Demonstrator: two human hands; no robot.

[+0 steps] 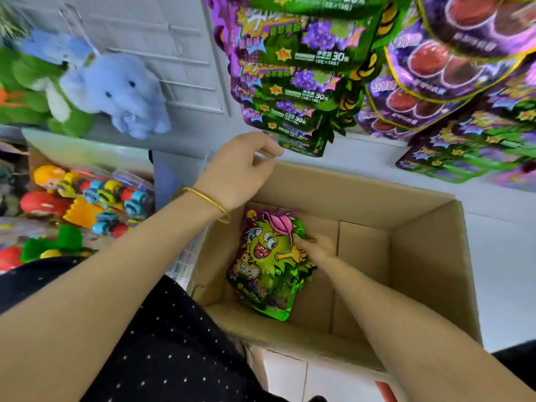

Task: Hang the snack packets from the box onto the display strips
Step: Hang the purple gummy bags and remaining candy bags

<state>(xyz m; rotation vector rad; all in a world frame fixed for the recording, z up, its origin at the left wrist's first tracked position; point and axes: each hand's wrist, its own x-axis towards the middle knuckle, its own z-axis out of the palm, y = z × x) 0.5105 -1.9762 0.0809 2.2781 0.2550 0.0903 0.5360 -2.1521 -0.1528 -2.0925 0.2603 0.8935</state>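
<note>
- The fingers (304, 248) of the right hand (319, 252) are curled onto the right edge of a snack packet (268, 268), pinching it beside the cartoon's outstretched arm.
- That snack packet is green and purple, with a grinning green creature in a pink cap. It lies flat on the floor of the cardboard box (420, 256), in the left half, close to the left wall. Foil edges of another packet show beneath it.
- The right forearm slants down into the box from the lower right.
- The left hand (246, 166) hangs over the box's far left corner, fingers loosely curled round nothing. Its fingertips are just beside the lowest of the hanging packets (295, 82) — from here I cannot tell whether they touch.
- A gold bangle (208, 203) sits on the left wrist.
- The hanging packets overlap one another down a strip above the box. To their right hang purple packets (435, 68) printed with red rounds.
- Off to the left, a blue plush elephant (121, 91) rests beside a green plush (34, 91), with bright plastic toys (95, 198) below.
- A dark dotted garment (159, 343) fills the lower left.
</note>
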